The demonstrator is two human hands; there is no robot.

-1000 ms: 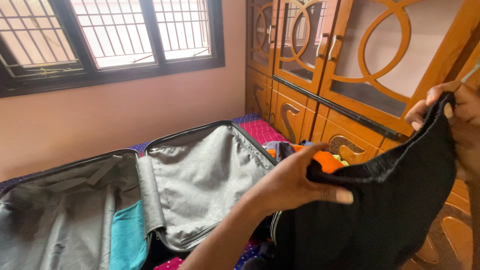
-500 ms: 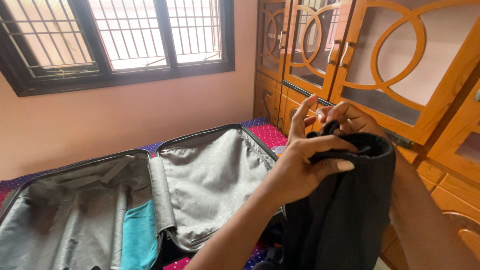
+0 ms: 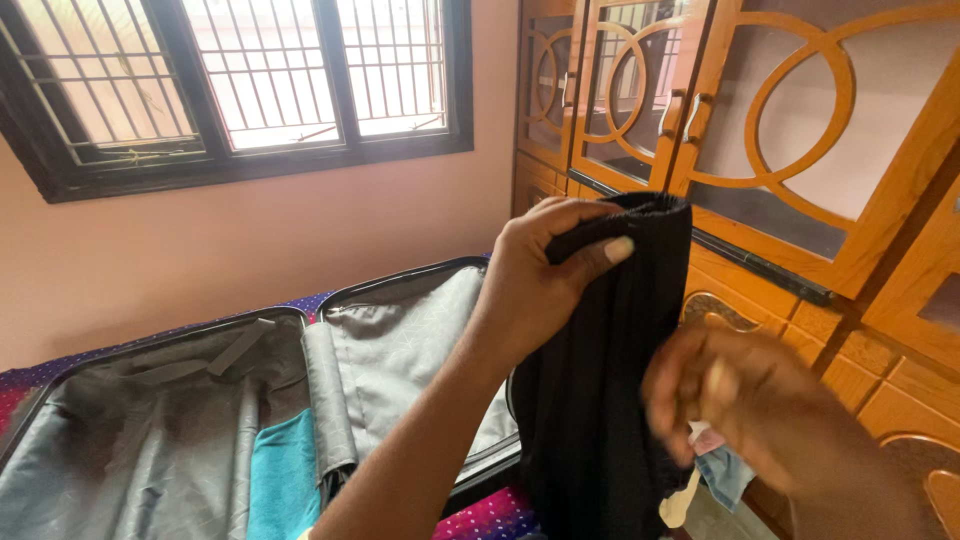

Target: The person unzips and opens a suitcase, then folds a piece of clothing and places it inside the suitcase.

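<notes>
My left hand (image 3: 545, 265) pinches the folded top of the black garment (image 3: 600, 400), which hangs below it. My right hand (image 3: 745, 400) is blurred beside the cloth; its grip I cannot tell. A loose pinch could let it unfold.

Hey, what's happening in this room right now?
A person is holding up a black garment, folded lengthwise so it hangs down, with the left hand pinching its top edge. The right hand is blurred beside the hanging cloth, lower down; whether it grips anything is unclear. Behind lies an open suitcase with grey lining and a teal cloth inside, next to a wooden wardrobe.
</notes>
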